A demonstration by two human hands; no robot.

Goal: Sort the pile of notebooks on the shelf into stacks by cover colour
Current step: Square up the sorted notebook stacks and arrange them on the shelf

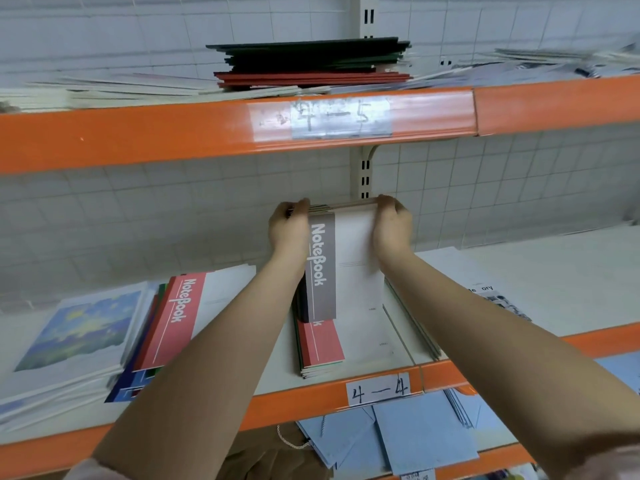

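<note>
Both hands hold a bundle of notebooks [353, 251] tilted up on the middle shelf, its front cover white with a grey "NoteBook" band. My left hand [289, 225] grips the bundle's top left corner and my right hand [393, 225] grips the top right corner. Under the bundle lies a stack with a red-banded notebook [322, 344] on top. To the left, another red-banded notebook [173, 320] tops a messy pile of red, green and blue covers.
A blue-and-yellow picture cover [79, 330] lies at the far left. The upper shelf holds a stack of dark and red notebooks [311, 64]. An orange shelf edge [207, 133] runs above my hands. Blue envelopes [415, 434] fill the shelf below.
</note>
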